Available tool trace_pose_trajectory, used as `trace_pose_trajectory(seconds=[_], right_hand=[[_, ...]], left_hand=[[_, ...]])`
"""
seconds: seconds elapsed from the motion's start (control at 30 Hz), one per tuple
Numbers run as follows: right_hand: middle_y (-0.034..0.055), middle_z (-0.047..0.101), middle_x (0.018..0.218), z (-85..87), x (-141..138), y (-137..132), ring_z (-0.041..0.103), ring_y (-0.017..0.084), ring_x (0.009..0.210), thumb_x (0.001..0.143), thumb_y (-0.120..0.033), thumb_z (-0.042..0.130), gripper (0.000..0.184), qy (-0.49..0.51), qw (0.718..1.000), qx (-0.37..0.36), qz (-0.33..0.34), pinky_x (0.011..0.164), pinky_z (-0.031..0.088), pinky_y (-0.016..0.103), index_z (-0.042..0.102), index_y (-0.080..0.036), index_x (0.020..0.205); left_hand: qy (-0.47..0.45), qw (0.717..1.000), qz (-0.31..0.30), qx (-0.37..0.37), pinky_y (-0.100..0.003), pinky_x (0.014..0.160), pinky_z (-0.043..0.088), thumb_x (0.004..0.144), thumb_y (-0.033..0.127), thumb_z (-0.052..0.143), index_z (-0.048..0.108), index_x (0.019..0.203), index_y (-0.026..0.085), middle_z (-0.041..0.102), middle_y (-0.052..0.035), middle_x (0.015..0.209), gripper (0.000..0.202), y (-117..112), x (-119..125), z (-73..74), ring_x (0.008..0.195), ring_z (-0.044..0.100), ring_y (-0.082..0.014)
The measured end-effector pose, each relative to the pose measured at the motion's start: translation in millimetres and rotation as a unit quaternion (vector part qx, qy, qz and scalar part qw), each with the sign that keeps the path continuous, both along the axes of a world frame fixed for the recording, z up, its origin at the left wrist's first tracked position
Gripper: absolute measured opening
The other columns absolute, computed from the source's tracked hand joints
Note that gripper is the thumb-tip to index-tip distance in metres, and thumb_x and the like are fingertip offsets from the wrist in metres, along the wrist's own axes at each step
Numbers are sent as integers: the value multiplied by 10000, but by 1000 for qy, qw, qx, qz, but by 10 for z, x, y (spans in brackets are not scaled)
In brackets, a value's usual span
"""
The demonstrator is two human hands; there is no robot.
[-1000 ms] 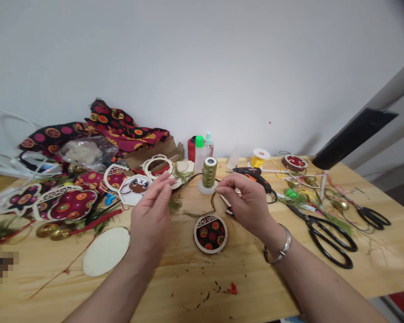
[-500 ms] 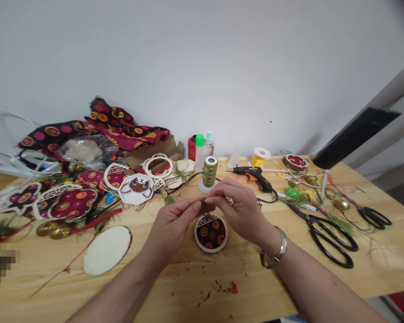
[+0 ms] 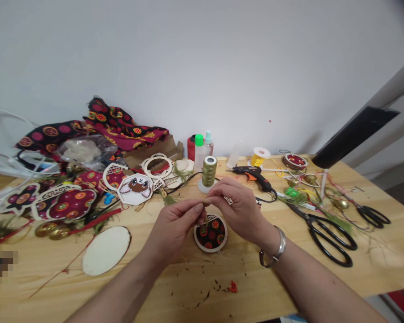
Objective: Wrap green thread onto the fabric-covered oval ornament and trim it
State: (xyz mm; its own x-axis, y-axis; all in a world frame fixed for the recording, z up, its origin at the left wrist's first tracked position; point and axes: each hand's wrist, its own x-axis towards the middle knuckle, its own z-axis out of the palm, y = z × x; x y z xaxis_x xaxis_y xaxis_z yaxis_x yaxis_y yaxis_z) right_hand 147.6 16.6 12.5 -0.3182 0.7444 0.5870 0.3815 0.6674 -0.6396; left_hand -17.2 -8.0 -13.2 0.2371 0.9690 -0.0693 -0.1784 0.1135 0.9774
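Note:
My left hand [image 3: 175,224] is closed in a pinch, thumb pressed against the index finger. Its fingertips meet those of my right hand [image 3: 234,202], also pinching, above the table. What sits between the fingertips is too small to make out; a thin greenish strand seems to hang beneath them. A bit of pale fretwork [image 3: 228,201] shows among my right fingers; I cannot tell whether they hold it. Just below lies a round wooden-framed ornament [image 3: 210,235] with black flowered fabric and a lattice at its top. Behind the hands stands a cone of olive thread [image 3: 209,172].
Black scissors [image 3: 326,237] and a glue gun [image 3: 252,175] lie to the right, near a yellow spool [image 3: 259,157]. At left are an oval blank [image 3: 106,250], a sheep-face piece [image 3: 135,189], fabric ornaments [image 3: 73,202] and patterned cloth [image 3: 117,121]. Bottles [image 3: 199,154] stand at the wall.
My hands stay pinched together with only a slight shift of the fingers. More of the round ornament's lattice shows beneath them. The whole view has moved a little.

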Motion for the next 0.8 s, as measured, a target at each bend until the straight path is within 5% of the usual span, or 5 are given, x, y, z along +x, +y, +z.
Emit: trace_pose_trajectory(seconds=[0.17,0.43,0.53,0.63,0.8], right_hand=[[15,601,748,-21,-4,5,536,118,725,828,-99,551,127,-1,1000,0,1,680,427,248,612,-160,735],[20,633,766,-30,-30,9,575,114,738,840,-164,563,117,49,998,-47,12,684,454,235,656,-160,769],[39,681,899,-56,-32,44,613,122,823,880,-210,506,179,92,989,-111,20,753,475,256,664,-172,956],[58,683,1028,-104,-55,68,619,142,948,892,-236,477,252,143,970,-183,66,859,470,300,633,-177,1081],[42,678,1046,-153,-136,34,602,151,996,879,-252,490,270,164,935,-272,159,916,444,317,645,-189,1090]], left_hand=[[-9,1000,2,-2,-250,628,377,788,281,639,730,955,205,580,-4,677,205,8,-4,-35,652,480,-113],[20,1000,16,18,-253,692,417,784,279,644,743,845,215,632,-2,684,133,13,-12,-31,695,536,-124],[6,997,61,51,-261,839,414,781,264,646,747,816,237,671,-28,941,110,28,-14,-17,924,566,-155],[-13,989,96,108,-292,990,340,780,226,644,749,792,261,536,-17,1278,111,43,-9,-1,1203,438,-192],[-12,983,134,123,-345,1088,217,774,212,650,748,808,277,402,12,1419,123,49,-8,0,1323,305,-205]])
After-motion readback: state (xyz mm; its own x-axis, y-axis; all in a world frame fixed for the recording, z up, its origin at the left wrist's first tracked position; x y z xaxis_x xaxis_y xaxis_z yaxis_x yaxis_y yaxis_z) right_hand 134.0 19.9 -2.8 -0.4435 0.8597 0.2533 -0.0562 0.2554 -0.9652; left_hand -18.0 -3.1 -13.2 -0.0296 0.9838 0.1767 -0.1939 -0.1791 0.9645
